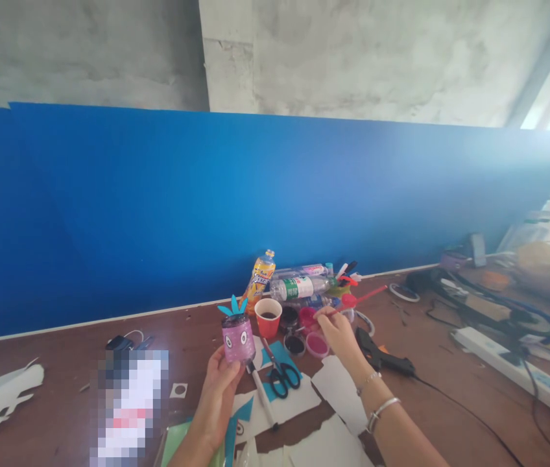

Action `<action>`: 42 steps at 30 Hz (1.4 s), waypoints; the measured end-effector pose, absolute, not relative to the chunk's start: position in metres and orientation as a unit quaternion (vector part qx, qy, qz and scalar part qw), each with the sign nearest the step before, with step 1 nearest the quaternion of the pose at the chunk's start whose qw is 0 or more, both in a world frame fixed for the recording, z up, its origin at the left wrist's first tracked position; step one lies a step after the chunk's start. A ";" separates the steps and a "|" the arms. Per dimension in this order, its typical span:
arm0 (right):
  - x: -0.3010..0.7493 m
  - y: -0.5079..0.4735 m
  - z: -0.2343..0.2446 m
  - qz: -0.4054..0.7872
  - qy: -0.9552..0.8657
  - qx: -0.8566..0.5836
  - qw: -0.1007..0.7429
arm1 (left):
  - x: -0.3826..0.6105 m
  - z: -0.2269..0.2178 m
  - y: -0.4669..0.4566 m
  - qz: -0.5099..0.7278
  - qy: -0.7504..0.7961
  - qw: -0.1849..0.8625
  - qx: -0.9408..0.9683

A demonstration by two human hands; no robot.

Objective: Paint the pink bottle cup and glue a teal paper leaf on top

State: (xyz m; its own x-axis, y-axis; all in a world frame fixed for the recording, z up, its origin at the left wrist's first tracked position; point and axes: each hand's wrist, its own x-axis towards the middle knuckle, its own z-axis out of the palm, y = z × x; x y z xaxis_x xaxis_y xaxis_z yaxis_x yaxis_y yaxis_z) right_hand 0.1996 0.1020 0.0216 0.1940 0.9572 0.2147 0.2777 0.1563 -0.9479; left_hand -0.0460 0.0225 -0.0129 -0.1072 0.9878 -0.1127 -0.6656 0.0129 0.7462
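A small purple cup-like figure point(239, 340), made with paper eyes and blue paper leaves on its dark top rim, is upright in my left hand point(221, 376), fingers wrapped around its lower part. My right hand point(336, 334) is closed in a pinch over the open pots of paint, on what looks like a thin paintbrush, mostly hidden by the fingers. Under its fingertips is a pot of pink paint point(307, 317); a pink lid point(317, 345) and a dark lid point(294, 344) lie in front. A red paper cup point(268, 319) with dark liquid stands between my hands.
Scissors point(283, 379), a marker point(262, 394) and white paper scraps point(336, 444) lie near me. Plastic bottles point(299, 287) rest by the blue partition point(255, 194). At right are a glue gun point(384, 357), its cord and a power strip point(513, 370). A lit, blurred-out screen point(131, 408) is left.
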 end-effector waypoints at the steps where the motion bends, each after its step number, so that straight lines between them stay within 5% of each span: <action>1: 0.201 0.103 0.022 0.342 -0.528 -0.562 0.538 | -0.046 -0.014 0.023 0.660 0.339 0.627 0.239; 10: 0.186 0.074 0.064 0.518 -0.483 -0.456 0.539 | -0.046 -0.034 0.037 0.680 0.338 0.617 0.206; 17: 0.154 0.050 0.030 0.637 -0.439 -0.316 0.549 | -0.043 -0.020 0.031 0.665 0.338 0.632 0.210; 42: 0.137 0.048 0.004 0.579 -0.479 -0.358 0.554 | -0.046 -0.013 0.025 0.641 0.305 0.667 0.226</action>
State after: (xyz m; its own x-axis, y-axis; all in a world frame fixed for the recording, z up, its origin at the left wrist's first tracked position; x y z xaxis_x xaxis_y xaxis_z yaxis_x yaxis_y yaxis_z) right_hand 0.1373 0.0476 0.0036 -0.1307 0.9847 0.1155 -0.2980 0.0721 -0.9518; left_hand -0.0464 0.0251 -0.0128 -0.0084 0.9931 -0.1172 -0.7177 0.0756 0.6922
